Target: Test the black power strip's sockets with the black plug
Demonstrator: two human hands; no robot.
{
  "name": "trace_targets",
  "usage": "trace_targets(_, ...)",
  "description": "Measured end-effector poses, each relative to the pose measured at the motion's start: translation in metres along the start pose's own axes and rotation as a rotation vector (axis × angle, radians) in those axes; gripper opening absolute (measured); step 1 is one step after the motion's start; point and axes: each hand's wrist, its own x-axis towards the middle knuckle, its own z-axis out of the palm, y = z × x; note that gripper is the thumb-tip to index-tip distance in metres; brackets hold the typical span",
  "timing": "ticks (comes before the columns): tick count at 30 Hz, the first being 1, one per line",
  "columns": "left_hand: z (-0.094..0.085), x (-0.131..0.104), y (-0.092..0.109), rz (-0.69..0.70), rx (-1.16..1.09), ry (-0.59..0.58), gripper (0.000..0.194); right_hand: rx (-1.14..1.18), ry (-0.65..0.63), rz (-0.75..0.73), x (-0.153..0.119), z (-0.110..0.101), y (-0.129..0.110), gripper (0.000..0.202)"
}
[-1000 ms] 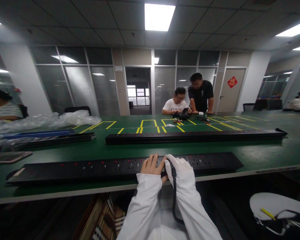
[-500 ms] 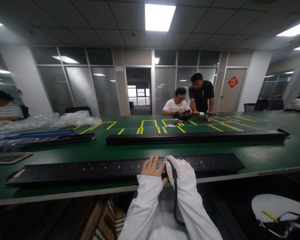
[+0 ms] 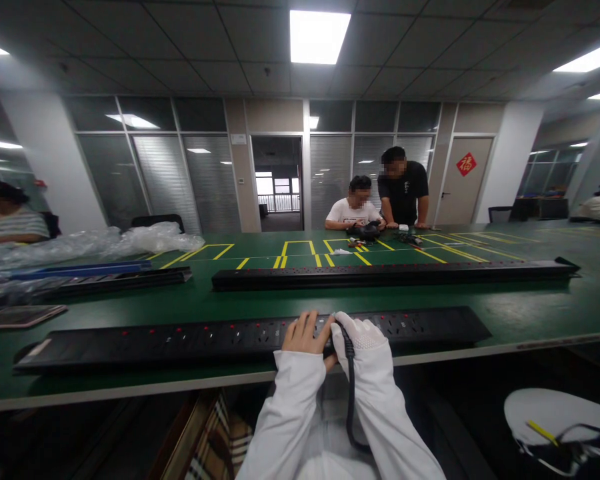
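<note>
Head view: gloved right hand point(image 3: 363, 333) grips black cable point(image 3: 351, 400) at socketed power strip point(image 3: 205, 340), lying along green surface point(image 3: 155, 305) front edge. Bare left hand point(image 3: 303, 335) rests on strip; can't tell if gripping.

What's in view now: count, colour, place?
Table: one, green, centre
Near socket strip: one, black, front
Far socket strip: one, black, behind it
Cable: one, black, lower centre
Tape marks: many, yellow, far half
Plastic wrap: heap, clear, left
Rails: several, blue and black, left
Flat device: one, pink-edged, left
People: four, mixed clothing, back and sides
Diamond sign: one, red, back right
Ceiling lights: several, white, overhead
Plaid item: one, tan, lower left
Rounded object: one, white, lower right
Left hand: one, bare, on near socket strip
Right hand: one, white-gloved, around cable
</note>
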Motion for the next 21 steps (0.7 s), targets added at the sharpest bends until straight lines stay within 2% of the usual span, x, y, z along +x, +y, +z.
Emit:
trace_targets(9,0.0001,0.0005,0.0011,-0.011,-0.005,0.001,0.059,0.007,0.054,-0.018,-0.0001,0.0003,0.0004,0.034)
trace_targets(15,-0.0005,0.0001,0.0010,-0.005,-0.004,-0.003,0.060,-0.013,0.010,-0.002,0.0001,-0.0028,-0.0001,0.034)
trace_targets(21,-0.0009,-0.0003,0.0015,-0.009,-0.004,-0.007,0.060,0.002,0.029,-0.008,0.0000,-0.0001,-0.0001,0.034)
